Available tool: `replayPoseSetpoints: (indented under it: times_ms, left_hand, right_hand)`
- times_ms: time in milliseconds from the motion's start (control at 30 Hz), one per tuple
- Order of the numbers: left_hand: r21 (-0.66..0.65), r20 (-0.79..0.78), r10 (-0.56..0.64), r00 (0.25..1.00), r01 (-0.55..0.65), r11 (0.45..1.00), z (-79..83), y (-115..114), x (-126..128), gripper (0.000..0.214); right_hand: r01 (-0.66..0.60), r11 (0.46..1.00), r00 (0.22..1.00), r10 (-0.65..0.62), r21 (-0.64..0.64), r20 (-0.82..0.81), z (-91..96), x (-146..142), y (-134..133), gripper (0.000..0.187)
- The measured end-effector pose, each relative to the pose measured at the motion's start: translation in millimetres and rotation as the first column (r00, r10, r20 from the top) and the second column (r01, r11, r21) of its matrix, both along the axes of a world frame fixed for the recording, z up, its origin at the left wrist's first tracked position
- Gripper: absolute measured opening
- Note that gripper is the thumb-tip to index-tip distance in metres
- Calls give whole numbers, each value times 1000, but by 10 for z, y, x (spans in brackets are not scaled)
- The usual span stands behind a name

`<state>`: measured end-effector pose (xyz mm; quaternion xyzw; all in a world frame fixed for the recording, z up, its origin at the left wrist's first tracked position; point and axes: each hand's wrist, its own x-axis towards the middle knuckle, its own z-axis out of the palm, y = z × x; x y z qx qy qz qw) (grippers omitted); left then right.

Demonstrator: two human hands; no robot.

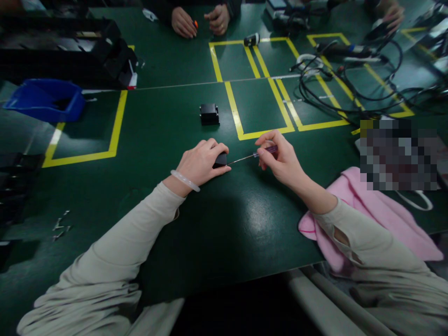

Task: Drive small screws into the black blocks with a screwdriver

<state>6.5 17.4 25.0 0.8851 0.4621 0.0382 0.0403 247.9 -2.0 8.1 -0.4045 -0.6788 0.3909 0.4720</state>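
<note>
My left hand (pixel 202 161) is closed over a small black block (pixel 220 160) that rests on the green table (pixel 217 233). My right hand (pixel 280 158) pinches a thin screwdriver (pixel 257 154) with a dark red handle. Its metal shaft points left and its tip touches the side of the block. A second small black block (pixel 209 114) stands alone on the table, a little beyond my hands.
Yellow tape outlines (pixel 257 100) mark the table. A blue bin (pixel 45 100) and black trays (pixel 70 51) sit far left, tangled black cables (pixel 350 84) far right, a pink cloth (pixel 367 214) by my right elbow. Another person's hands (pixel 201 21) work at the far edge. Small metal bits (pixel 60 226) lie at left.
</note>
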Motion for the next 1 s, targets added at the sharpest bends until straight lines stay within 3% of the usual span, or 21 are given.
replayPoseSetpoints:
  times_ms: [1000]
  left_hand:
    - [-15,-3,4,1000,-4,1000,4,3,-2,40]
  right_hand:
    - [-8,998,1000,9,-65,15,13,-2,6,26]
